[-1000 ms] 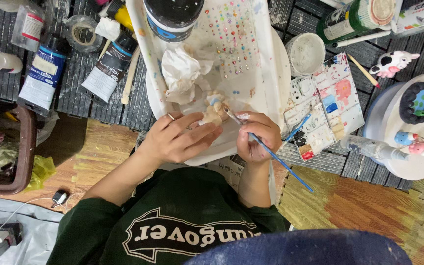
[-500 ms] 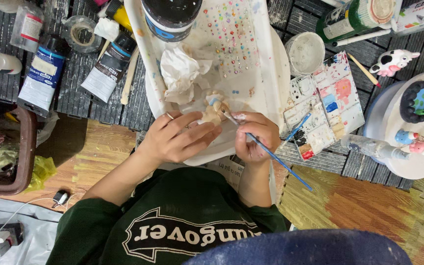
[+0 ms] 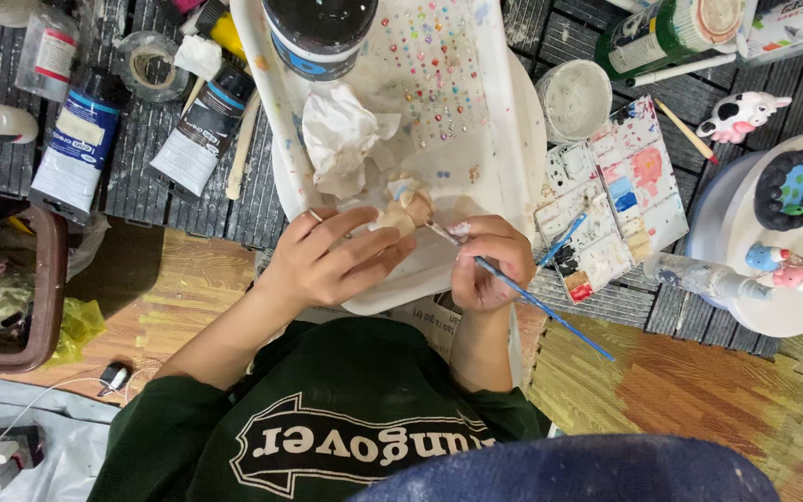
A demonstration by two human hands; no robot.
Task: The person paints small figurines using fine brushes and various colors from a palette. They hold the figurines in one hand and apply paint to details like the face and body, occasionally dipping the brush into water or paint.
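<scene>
white-labelled dark paint tubes (image 3: 81,139) upper left | green bottle (image 3: 657,37) upper right

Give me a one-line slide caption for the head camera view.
Left hand steadies a small beige figurine while right hand paints it with a blue-handled brush over a white tray.

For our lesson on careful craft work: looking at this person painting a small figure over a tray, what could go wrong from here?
1. The figure is pinched only by the left hand's fingertips; it might slip onto the tray.
2. The brush has a long handle sticking out from the right hand toward the paint palette; it could snag there.
</scene>
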